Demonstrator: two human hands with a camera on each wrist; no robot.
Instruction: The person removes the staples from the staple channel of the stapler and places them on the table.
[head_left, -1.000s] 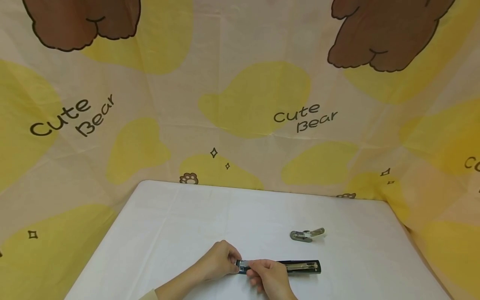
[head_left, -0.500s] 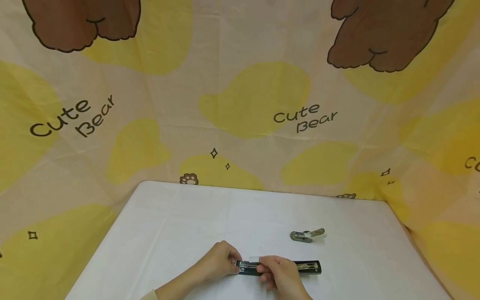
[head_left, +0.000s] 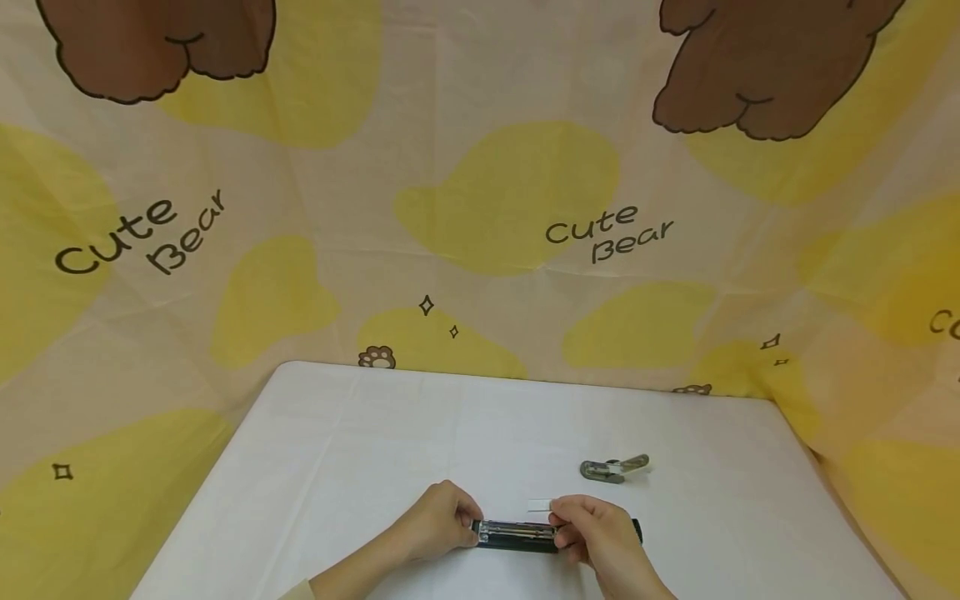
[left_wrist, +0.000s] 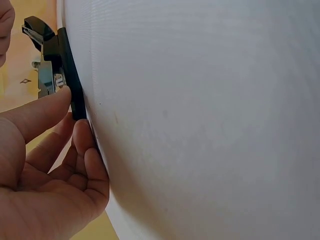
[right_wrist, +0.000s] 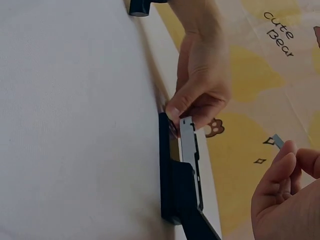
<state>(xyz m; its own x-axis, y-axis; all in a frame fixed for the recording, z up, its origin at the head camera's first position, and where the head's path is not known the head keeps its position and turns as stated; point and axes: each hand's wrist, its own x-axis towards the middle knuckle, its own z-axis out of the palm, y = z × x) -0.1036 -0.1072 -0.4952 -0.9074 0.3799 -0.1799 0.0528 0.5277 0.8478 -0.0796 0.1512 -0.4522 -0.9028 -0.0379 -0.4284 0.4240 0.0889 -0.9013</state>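
A black stapler (head_left: 517, 537) lies on the white table with its top swung back, its metal channel showing in the head view. My left hand (head_left: 438, 525) pinches its left end between thumb and fingers, seen close in the left wrist view, where the stapler (left_wrist: 75, 85) sits at the upper left. Just above the stapler's right half, my right hand (head_left: 596, 533) pinches a thin silvery strip, apparently a strip of staples (head_left: 540, 505). In the right wrist view the strip (right_wrist: 278, 141) sticks out from the fingertips, apart from the stapler (right_wrist: 175, 195). The right hand hides part of the stapler.
A small grey stapler-like tool (head_left: 613, 468), spread open, lies behind the right hand. The white table (head_left: 375, 433) ends at a cloth backdrop (head_left: 480, 208) printed with bears and yellow patches.
My right hand has lifted the strip off the stapler's left part and carried it right and slightly back, uncovering the channel. The left hand keeps its grip in place.
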